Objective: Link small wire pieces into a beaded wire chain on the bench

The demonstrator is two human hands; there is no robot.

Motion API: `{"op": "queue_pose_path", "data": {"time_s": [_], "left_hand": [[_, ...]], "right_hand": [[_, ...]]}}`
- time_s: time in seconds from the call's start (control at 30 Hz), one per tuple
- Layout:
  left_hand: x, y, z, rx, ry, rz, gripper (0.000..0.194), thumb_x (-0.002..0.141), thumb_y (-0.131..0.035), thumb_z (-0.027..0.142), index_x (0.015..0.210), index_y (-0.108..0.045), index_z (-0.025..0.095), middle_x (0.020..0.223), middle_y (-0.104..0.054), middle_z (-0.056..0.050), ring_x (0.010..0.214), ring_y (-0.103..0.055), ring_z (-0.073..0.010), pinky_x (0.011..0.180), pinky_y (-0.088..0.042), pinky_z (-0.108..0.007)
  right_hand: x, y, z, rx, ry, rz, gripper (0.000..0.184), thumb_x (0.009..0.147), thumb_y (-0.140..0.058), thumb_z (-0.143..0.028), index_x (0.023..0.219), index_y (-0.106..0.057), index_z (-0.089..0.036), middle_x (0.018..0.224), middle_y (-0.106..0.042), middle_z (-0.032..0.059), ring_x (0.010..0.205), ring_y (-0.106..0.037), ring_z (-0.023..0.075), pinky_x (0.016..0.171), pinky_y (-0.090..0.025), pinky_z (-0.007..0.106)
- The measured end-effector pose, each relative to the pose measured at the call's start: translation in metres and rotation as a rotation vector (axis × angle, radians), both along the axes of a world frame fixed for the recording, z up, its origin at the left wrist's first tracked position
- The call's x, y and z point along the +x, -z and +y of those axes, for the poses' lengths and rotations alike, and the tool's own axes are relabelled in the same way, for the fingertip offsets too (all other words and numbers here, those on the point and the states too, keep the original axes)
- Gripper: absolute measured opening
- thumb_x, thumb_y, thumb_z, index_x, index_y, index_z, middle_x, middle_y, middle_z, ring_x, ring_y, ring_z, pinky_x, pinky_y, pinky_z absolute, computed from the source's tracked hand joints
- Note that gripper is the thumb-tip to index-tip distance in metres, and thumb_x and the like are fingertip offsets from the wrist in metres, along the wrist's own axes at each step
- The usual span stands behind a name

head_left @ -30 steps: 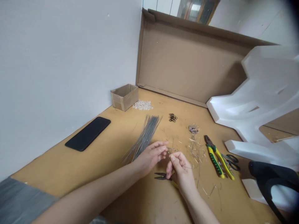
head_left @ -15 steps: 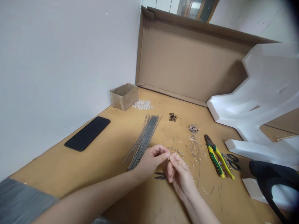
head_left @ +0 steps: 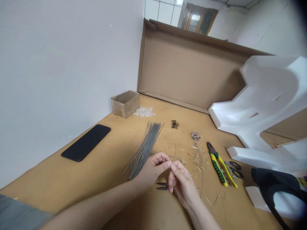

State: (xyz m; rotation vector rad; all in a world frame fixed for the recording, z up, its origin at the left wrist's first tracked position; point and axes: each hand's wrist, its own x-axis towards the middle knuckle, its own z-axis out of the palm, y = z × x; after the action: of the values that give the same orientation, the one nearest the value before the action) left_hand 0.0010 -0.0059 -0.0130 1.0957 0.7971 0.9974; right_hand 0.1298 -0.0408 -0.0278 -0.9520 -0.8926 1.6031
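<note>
My left hand and my right hand meet over the brown table, fingertips pinched together on a thin piece of wire that barely shows between them. A bundle of straight grey wires lies just left of my left hand. Small black needle-nose pliers lie on the table beneath my hands, partly hidden by the right one. Bent wire scraps are scattered to the right of my hands.
Yellow-green pliers and black scissors lie at the right. A black phone, a small cardboard box, clear beads, black rings, a large cardboard tray, white foam and a black object surround them.
My hands have drawn closer together and slightly nearer to me, and the fingertips now pinch as one. The camera has tilted up a little.
</note>
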Motion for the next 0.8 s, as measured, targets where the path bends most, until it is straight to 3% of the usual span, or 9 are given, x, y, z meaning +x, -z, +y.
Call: {"op": "queue_pose_path", "data": {"time_s": [0.2,0.47,0.57,0.67,0.8], "left_hand": [[-0.007,-0.008,0.004,-0.004,-0.064,0.050,0.026,0.069,-0.064,0.039,0.070,-0.055,0.015,0.055,-0.049,0.005,0.050,-0.041,-0.0069,0.052,-0.033,-0.020],[0.010,0.009,-0.010,0.001,-0.024,-0.102,0.025,0.072,-0.062,0.036,0.067,-0.048,0.016,0.060,-0.055,0.003,0.057,-0.050,-0.0091,0.061,-0.038,-0.022],[0.009,0.008,-0.010,-0.021,-0.001,-0.107,0.023,0.073,-0.061,0.037,0.079,-0.054,0.016,0.060,-0.055,0.003,0.056,-0.049,-0.0093,0.059,-0.037,-0.022],[0.005,0.003,-0.009,-0.005,-0.038,-0.044,0.029,0.076,-0.057,0.039,0.092,-0.060,0.015,0.056,-0.048,0.004,0.052,-0.041,-0.0081,0.053,-0.032,-0.021],[0.002,0.001,-0.010,0.054,-0.065,0.013,0.032,0.079,-0.051,0.042,0.090,-0.065,0.014,0.051,-0.037,0.005,0.050,-0.035,-0.0077,0.051,-0.029,-0.021]], "right_hand": [[0.002,0.002,0.000,0.046,0.008,-0.116,0.031,0.078,-0.056,-0.047,0.072,-0.053,-0.016,0.041,-0.056,-0.0044,0.029,-0.043,0.0067,0.034,-0.030,0.016],[-0.003,0.007,-0.002,0.014,0.119,-0.059,0.029,0.079,-0.056,-0.042,0.066,-0.051,-0.016,0.037,-0.053,-0.0048,0.027,-0.037,0.0054,0.033,-0.026,0.016],[-0.004,0.005,-0.003,0.023,0.113,-0.056,0.029,0.079,-0.055,-0.042,0.067,-0.051,-0.016,0.038,-0.052,-0.0052,0.028,-0.037,0.0055,0.033,-0.027,0.016],[-0.006,0.003,-0.004,0.018,0.112,-0.041,0.029,0.079,-0.054,-0.043,0.068,-0.052,-0.017,0.039,-0.052,-0.0053,0.028,-0.037,0.0055,0.034,-0.027,0.016],[-0.008,0.001,-0.004,0.006,0.115,-0.032,0.029,0.078,-0.056,-0.044,0.068,-0.051,-0.017,0.042,-0.054,-0.0041,0.029,-0.037,0.0057,0.033,-0.027,0.016]]}}
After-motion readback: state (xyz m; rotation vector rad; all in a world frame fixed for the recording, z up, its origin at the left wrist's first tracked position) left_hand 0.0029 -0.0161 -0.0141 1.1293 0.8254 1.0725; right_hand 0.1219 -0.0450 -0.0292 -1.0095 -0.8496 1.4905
